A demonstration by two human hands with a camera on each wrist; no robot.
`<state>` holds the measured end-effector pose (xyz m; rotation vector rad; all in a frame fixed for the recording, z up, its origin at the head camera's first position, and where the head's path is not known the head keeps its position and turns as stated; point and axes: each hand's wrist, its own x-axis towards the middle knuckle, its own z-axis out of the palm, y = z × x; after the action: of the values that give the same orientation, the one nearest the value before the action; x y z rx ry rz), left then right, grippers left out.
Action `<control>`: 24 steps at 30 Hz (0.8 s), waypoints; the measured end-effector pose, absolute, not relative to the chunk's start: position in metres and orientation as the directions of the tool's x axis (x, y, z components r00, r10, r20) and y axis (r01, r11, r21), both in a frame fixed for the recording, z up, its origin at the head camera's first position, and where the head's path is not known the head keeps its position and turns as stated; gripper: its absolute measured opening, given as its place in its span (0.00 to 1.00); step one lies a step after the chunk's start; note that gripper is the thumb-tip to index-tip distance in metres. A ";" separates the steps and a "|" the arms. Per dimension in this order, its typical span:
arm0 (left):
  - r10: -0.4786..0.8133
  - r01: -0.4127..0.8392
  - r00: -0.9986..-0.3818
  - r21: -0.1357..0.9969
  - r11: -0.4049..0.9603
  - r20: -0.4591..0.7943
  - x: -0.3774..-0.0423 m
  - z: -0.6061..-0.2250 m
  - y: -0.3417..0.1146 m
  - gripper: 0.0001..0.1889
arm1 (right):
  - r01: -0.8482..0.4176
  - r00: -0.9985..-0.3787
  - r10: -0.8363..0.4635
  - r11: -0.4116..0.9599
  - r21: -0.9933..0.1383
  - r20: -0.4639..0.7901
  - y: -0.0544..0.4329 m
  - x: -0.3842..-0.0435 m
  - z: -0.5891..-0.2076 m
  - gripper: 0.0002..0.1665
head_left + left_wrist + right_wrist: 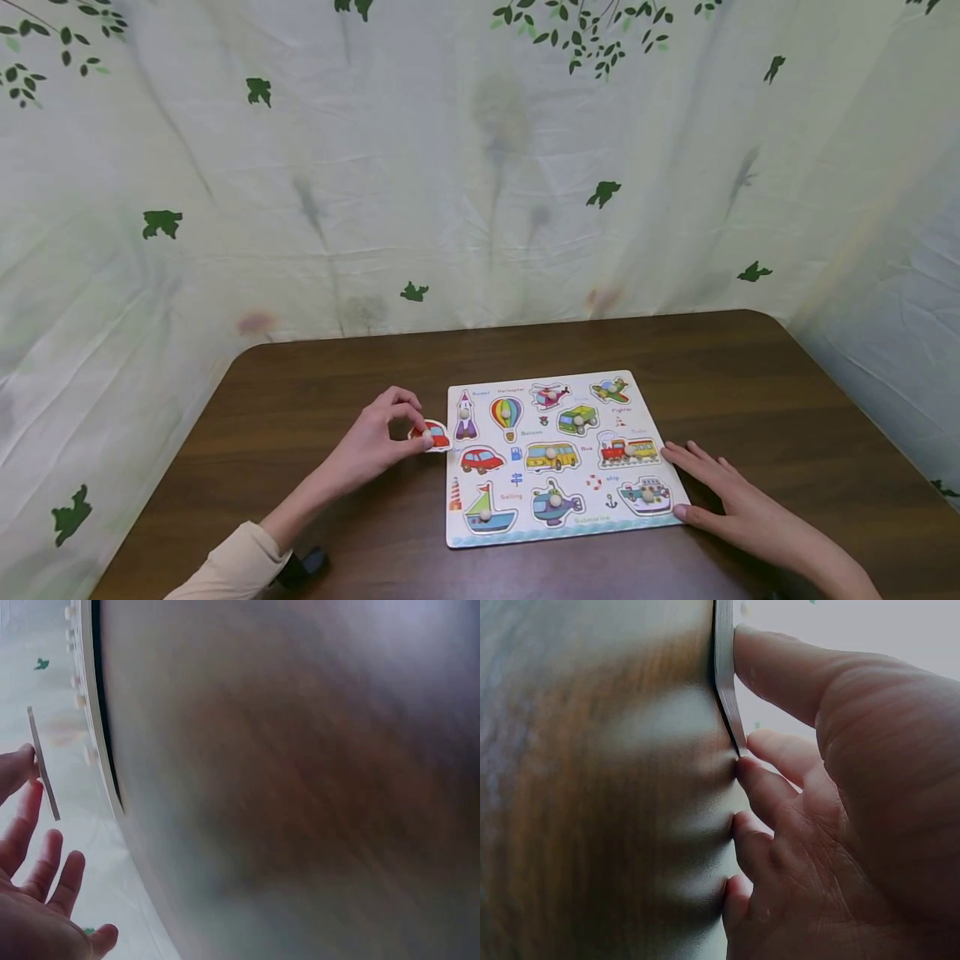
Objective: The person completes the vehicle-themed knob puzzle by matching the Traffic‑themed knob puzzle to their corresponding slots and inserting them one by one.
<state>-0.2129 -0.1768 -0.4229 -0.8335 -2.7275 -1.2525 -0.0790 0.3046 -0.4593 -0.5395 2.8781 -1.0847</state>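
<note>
My left hand (378,429) pinches a red car puzzle piece (439,437) between thumb and fingers, just off the left edge of a white knobbed puzzle board (540,535). In the left wrist view the piece (44,769) appears edge-on at the fingertips, with the other fingers of that hand (37,896) spread. On the board, a red car picture (482,460) shows no knob. My right hand (738,504) rests at the board's lower right edge; in the right wrist view its thumb touches the board (724,660) and its fingertips meet the table.
Other knobbed pieces sit in the board, among them a yellow bus (551,456), a train (628,451) and a sailboat (490,518). The dark wooden table (337,375) has rounded far corners. A pale leaf-print curtain (420,167) hangs behind it.
</note>
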 end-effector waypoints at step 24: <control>0.443 0.433 -0.883 0.634 0.640 0.155 -0.202 -0.429 -0.135 0.11 | -0.327 -0.937 -0.329 0.698 -0.638 0.121 0.304 -0.079 -0.458 0.40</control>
<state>-0.2022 -0.1355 -0.4291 -0.7638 -2.8586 -1.0989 -0.0788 0.3044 -0.4581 -0.5587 2.8919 -1.0853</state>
